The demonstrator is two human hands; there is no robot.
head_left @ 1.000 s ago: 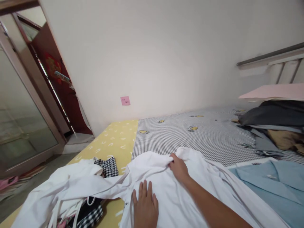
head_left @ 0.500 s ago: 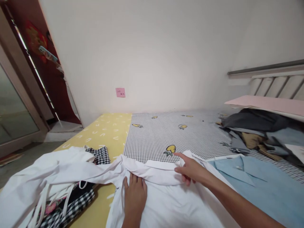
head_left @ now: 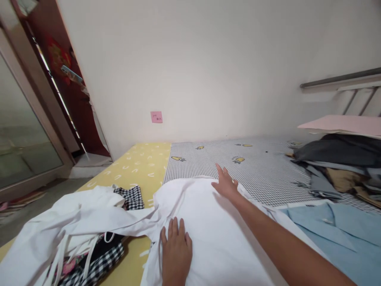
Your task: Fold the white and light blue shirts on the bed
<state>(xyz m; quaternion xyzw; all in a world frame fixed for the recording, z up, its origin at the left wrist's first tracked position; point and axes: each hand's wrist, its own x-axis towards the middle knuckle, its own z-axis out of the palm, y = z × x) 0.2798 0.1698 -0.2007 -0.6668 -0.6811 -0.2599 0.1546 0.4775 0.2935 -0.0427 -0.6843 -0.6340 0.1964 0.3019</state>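
Observation:
A white shirt (head_left: 214, 230) lies spread on the bed in front of me, one long sleeve (head_left: 98, 218) stretching out to the left. My left hand (head_left: 177, 246) rests flat on the shirt's left part, palm down with fingers extended. Near the upper edge of the cloth, my right hand (head_left: 226, 182) reaches forward with its fingers apart, holding nothing. The shirt's collar does not show; smooth fabric covers that spot.
To the right lie a light blue shirt (head_left: 345, 230) and a stack of dark clothes (head_left: 345, 151) under a pink board (head_left: 345, 124). Black-and-white checked clothing (head_left: 104, 262) sits at the left. A person's hand holds a phone (head_left: 71, 73) in the doorway.
The collar has gone from view, and white cloth now reaches farther up the bed. My right hand has moved forward and opened from its pointing pose. The view has turned slightly left.

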